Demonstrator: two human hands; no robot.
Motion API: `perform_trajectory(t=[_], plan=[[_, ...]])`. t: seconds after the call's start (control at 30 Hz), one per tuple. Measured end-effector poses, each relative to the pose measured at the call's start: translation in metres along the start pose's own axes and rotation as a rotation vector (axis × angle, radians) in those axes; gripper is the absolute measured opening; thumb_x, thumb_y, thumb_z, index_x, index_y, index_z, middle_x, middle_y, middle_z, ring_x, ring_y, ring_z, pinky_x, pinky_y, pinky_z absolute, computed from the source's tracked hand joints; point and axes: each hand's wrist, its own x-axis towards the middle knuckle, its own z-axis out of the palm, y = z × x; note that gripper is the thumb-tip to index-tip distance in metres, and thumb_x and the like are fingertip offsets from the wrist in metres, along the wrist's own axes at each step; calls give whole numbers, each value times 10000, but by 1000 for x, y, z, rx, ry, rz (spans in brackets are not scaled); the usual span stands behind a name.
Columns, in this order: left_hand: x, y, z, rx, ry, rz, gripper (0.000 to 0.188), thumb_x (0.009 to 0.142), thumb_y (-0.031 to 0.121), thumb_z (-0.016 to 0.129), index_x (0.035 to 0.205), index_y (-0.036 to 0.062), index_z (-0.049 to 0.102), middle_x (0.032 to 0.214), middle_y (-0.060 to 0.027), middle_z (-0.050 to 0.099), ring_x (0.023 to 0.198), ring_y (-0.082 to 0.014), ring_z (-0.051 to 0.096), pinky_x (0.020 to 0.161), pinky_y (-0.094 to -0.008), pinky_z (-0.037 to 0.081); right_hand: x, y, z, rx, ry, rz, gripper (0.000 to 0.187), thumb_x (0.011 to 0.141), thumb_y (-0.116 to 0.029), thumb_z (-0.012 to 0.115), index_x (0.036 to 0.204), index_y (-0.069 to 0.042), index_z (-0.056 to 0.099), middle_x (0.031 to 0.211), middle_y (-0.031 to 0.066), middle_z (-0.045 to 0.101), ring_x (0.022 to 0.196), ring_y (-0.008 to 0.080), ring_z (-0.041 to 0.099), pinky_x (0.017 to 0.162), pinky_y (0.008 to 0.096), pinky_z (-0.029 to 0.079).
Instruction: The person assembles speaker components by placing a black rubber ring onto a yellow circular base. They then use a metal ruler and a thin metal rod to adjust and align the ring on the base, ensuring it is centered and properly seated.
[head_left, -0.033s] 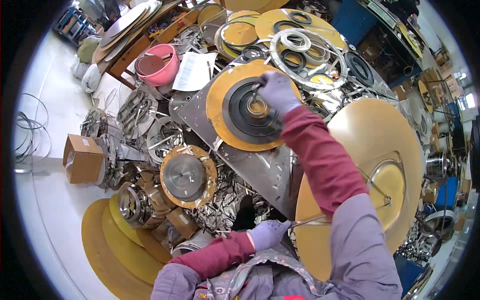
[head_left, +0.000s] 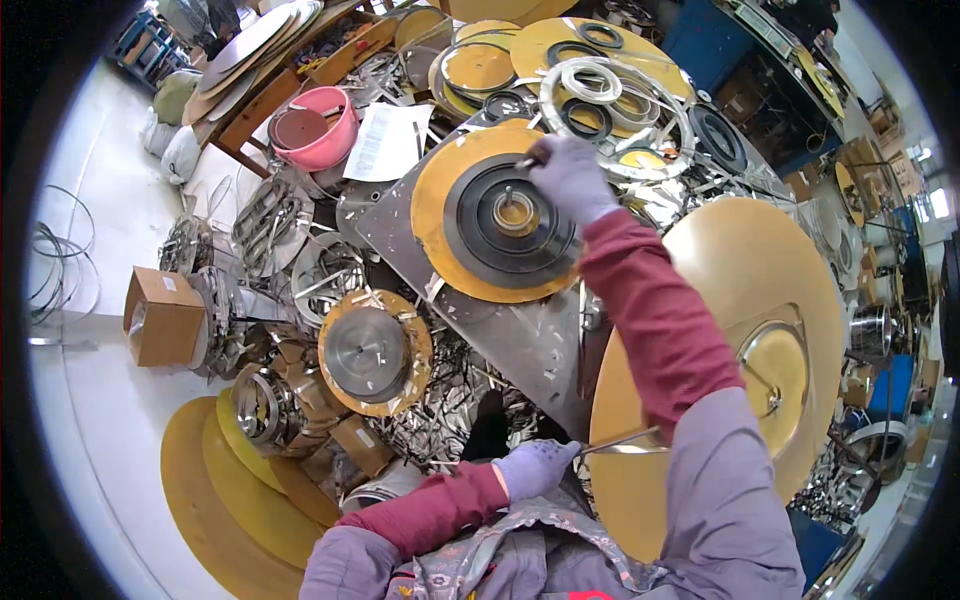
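Note:
My right hand (head_left: 574,180), in a grey-purple glove, is closed on a small metal piece (head_left: 526,163) whose end sticks out past the fingers. It hovers over the right side of a round yellow-brown disc (head_left: 437,245). A dark grooved ring plate (head_left: 478,238) lies on that disc, with a metal ring (head_left: 514,228) and an upright threaded post (head_left: 509,195) at its middle. Low in front of my body, my gloved left hand (head_left: 538,467) is closed around the end of a thin metal rod (head_left: 622,441). The rod reaches right, over a large yellow-brown disc (head_left: 640,490).
A grey metal table (head_left: 500,335) carries the disc, with loose metal strips around it. Rings (head_left: 590,80) are piled at the back. A pink bucket (head_left: 330,140) and paper sheet (head_left: 388,143) lie back left. A cardboard box (head_left: 165,318) and a smaller disc (head_left: 365,352) are left.
My right hand has moved slightly right, off the middle of the ring plate, with the small metal piece. The post there now shows. My left hand stays in place on the rod.

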Motion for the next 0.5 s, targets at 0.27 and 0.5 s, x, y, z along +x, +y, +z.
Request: perform_trajectory(t=[0.27, 0.5], plan=[[9, -2, -6, -18, 74, 98, 331, 849, 79, 512, 1155, -37, 466, 820, -212, 646, 794, -378, 649, 669, -480, 501, -52, 151, -160, -504, 67, 240, 441, 748, -285, 719, 1120, -63, 639, 995, 169, 689, 933, 322, 659, 842, 404, 500], [19, -3, -7, 8, 62, 33, 243, 830, 48, 511, 1063, -15, 489, 792, -211, 633, 785, -389, 640, 675, -476, 495, -35, 121, -60, -68, 0, 61, 474, 720, -188, 706, 1172, -66, 635, 1078, 159, 669, 1014, 311, 636, 922, 381, 479]])
